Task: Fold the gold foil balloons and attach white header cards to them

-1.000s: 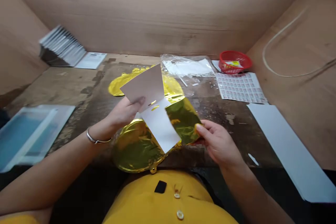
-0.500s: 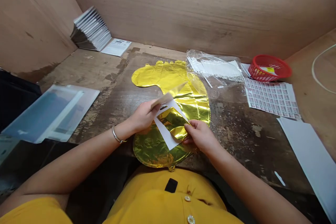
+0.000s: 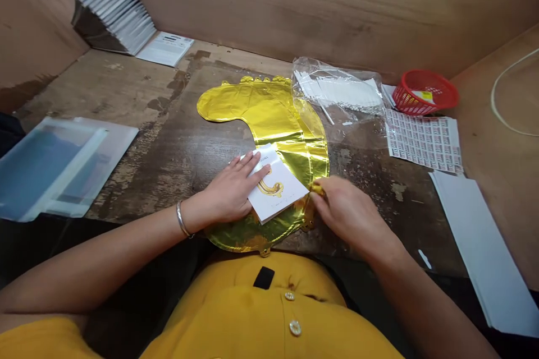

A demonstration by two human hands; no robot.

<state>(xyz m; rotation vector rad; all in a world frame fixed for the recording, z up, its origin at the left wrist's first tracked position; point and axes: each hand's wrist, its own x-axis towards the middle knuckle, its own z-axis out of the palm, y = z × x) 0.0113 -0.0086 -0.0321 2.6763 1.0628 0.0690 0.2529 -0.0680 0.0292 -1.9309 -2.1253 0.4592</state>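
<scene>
My left hand (image 3: 236, 189) lies flat with fingers apart, pressing on a folded white card (image 3: 280, 190) printed with a gold curved shape. Under the card spreads a shiny gold foil balloon (image 3: 280, 123), flat on the table and curved like a hook, with small tabs along its edges. At the card's right corner, my right hand (image 3: 347, 210) is closed on a bit of gold foil (image 3: 318, 189). Whether this foil comes out of the card or belongs to the balloon beneath cannot be made out.
A clear bag of white sticks (image 3: 341, 95) overlaps the balloon's upper right. Beyond it are a red basket (image 3: 425, 92), a sticker sheet (image 3: 423, 140) and white sheets (image 3: 480, 241). Clear plastic sleeves (image 3: 63, 162) lie left; a leaning stack of cards (image 3: 113, 8) stands back left.
The card was held open with folded gold foil inside; now it is folded shut. My left hand has gone from gripping its flap to lying flat on it. My right hand has moved slightly right.
</scene>
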